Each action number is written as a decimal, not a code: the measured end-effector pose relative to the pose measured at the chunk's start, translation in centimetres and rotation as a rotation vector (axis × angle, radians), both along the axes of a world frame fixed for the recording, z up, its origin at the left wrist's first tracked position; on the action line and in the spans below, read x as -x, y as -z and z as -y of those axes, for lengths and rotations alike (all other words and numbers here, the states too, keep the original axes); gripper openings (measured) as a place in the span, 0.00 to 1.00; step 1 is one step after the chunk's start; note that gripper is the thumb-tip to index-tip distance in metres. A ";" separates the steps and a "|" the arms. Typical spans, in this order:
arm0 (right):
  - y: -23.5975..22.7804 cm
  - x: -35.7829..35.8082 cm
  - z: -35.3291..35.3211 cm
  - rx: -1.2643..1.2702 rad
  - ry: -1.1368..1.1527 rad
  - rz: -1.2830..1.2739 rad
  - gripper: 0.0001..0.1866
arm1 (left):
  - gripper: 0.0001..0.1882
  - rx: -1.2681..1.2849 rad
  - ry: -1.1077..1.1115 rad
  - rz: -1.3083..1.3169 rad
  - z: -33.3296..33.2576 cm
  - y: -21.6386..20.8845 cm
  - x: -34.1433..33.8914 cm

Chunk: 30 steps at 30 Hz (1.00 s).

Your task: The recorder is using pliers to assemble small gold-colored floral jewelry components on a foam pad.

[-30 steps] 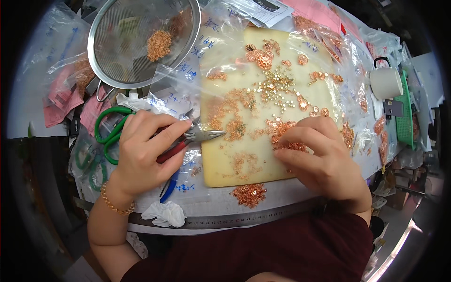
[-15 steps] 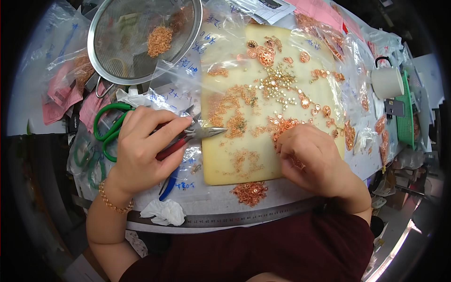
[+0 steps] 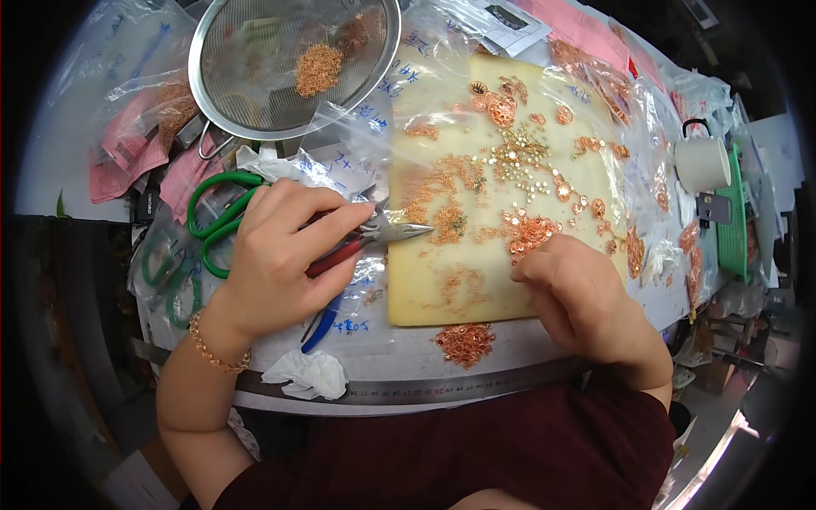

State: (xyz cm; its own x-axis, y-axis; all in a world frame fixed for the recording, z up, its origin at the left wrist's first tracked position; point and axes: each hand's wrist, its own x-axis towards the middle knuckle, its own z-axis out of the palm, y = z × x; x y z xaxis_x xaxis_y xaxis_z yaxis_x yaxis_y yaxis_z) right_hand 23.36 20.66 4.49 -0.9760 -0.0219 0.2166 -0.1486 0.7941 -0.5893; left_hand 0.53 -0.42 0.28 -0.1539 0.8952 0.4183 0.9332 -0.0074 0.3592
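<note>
My left hand (image 3: 285, 259) is closed around red-handled pliers (image 3: 406, 230), whose slim metal jaws reach over the left edge of a cream mat (image 3: 415, 304). Just past the jaw tip lie tiny copper-coloured rings (image 3: 449, 223). My right hand (image 3: 586, 297) is closed, thumb and fingertips pinched together beside the near edge of a heap of copper-coloured pieces (image 3: 527, 229). Anything between those fingertips is too small or hidden to make out. Small gold-coloured beads (image 3: 517, 151) are scattered farther up the mat. Another copper-coloured heap (image 3: 464, 343) sits off the mat's near edge.
A wire sieve (image 3: 251, 72) with copper-coloured bits stands at the far left. Green-handled scissors (image 3: 219, 229) and a blue-handled tool (image 3: 321, 330) lie beside my left hand. Crumpled tissue (image 3: 306, 374) rests near a long ruler (image 3: 442, 391). At right are a white mug (image 3: 702, 165) and green basket (image 3: 733, 229).
The whole view has shifted slightly, so the table appears farther right. My right hand has turned a little, showing its pinched fingertips. My left hand keeps hold of the pliers.
</note>
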 end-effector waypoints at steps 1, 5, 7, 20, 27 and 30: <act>0.1 0.0 0.2 -0.042 0.010 -0.026 0.16 | 0.22 0.000 0.005 0.003 0.0 0.0 0.0; -0.7 0.3 -0.8 -0.199 0.193 -0.115 0.12 | 0.22 -0.002 0.001 -0.001 0.2 0.0 0.0; -1.2 -0.2 -2.8 -0.277 0.352 -0.131 0.10 | 0.22 -0.011 0.009 -0.005 0.1 0.2 0.0; -1.0 -9.2 -8.6 -0.167 0.799 0.128 0.05 | 0.22 0.005 -0.014 -0.018 -0.1 0.0 -0.3; 0.5 -9.6 -9.4 -0.211 0.677 0.156 0.03 | 0.21 0.013 -0.015 -0.037 -0.1 0.0 -0.4; -0.3 -9.7 -8.8 -0.160 0.731 0.332 0.02 | 0.21 0.007 -0.009 -0.028 -0.2 0.0 -0.4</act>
